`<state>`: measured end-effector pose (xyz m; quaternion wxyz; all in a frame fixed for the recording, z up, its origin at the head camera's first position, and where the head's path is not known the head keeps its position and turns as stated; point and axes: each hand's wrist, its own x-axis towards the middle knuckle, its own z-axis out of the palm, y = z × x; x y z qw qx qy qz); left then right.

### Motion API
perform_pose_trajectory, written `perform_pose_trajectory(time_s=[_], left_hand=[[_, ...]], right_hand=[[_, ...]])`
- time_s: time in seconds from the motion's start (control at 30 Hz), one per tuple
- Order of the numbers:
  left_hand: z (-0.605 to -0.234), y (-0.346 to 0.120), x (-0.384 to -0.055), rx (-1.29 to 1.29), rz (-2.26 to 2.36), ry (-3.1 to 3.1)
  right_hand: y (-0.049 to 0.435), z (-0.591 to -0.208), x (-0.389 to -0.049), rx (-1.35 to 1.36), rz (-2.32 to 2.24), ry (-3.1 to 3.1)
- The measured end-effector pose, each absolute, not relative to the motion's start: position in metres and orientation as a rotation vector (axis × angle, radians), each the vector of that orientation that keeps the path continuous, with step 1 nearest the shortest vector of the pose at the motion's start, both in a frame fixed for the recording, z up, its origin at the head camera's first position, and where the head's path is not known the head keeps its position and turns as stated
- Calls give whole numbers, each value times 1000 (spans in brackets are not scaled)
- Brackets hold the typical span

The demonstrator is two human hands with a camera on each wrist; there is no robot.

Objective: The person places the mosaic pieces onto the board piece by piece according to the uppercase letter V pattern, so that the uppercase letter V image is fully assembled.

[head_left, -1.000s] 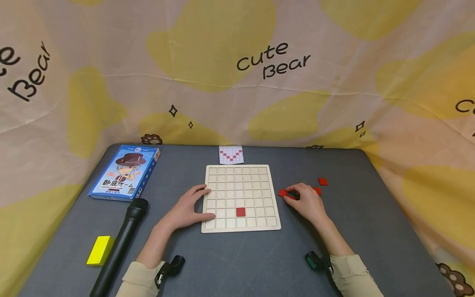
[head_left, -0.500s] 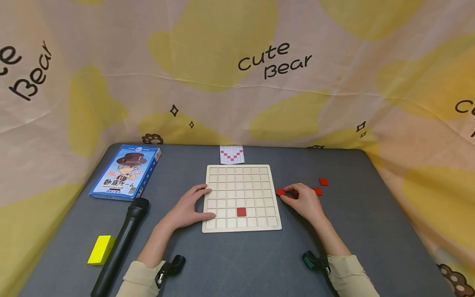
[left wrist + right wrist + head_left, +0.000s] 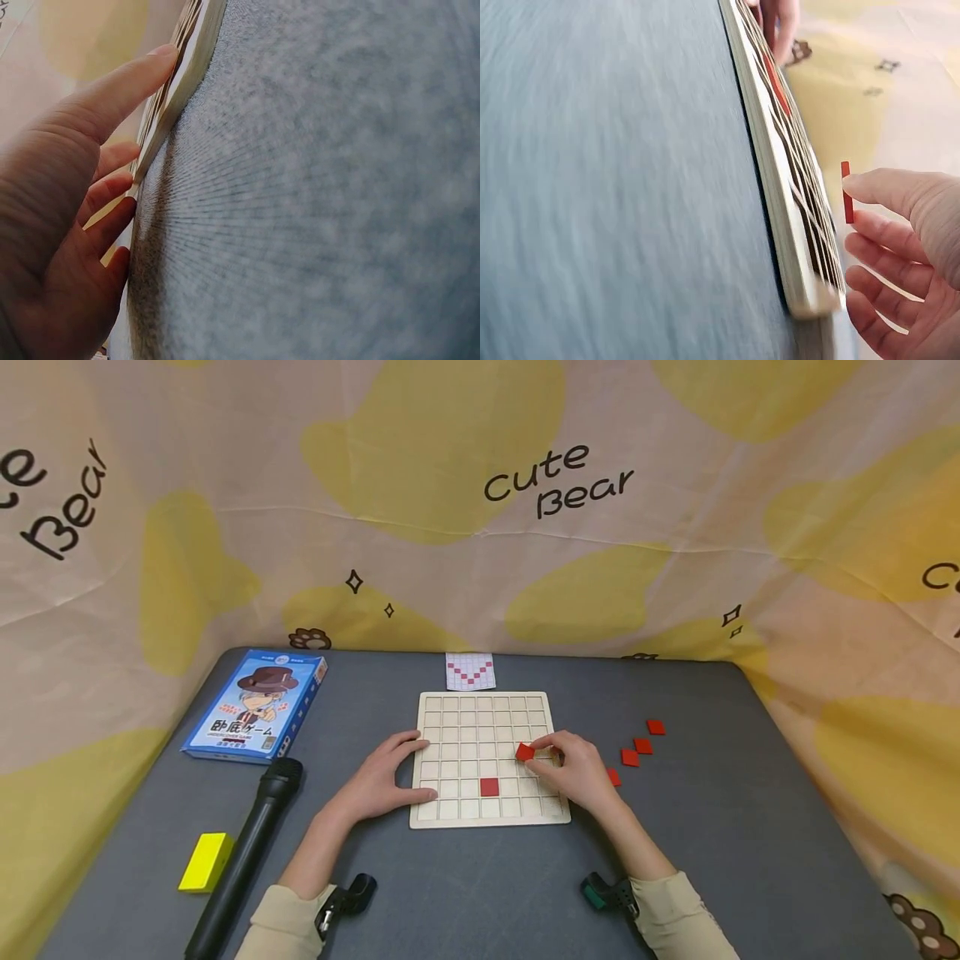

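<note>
A pale wooden grid board (image 3: 450, 772) lies flat at the middle of the table, with one red square tile (image 3: 489, 787) seated in a cell low in its grid. At the board's left edge rests my left hand (image 3: 381, 781), thumb and fingertips spread along the rim. Over the right part of the board, my right hand (image 3: 573, 768) pinches another red square tile (image 3: 525, 752) between thumb and forefinger. The right wrist view shows this tile (image 3: 847, 193) edge-on, raised above the board, with the other fingers (image 3: 889, 262) loosely bent below.
Several loose red tiles (image 3: 630, 757) lie right of the board. A small card (image 3: 470, 672) printed with a pink V pattern stands behind it. To the left are a blue game box (image 3: 255, 706), a black microphone (image 3: 243, 860) and a yellow block (image 3: 206, 862).
My right hand has picked up a red tile from the table and carried it left over the board, uncovering other loose tiles. The left hand has stayed at the board's edge.
</note>
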<state>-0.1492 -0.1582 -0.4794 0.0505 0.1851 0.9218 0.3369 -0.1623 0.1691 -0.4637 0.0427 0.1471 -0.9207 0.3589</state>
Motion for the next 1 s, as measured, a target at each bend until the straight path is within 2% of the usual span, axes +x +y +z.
perform_pose_trajectory(time_s=[0.43,1.0], left_hand=[[-480,-158,-149,568,1040,2808],[-481,-159,-149,556,1057,2798]], right_hand=[[122,-466,-158,713,1043,-2814],[102,-468,-163,775,943,-2862]])
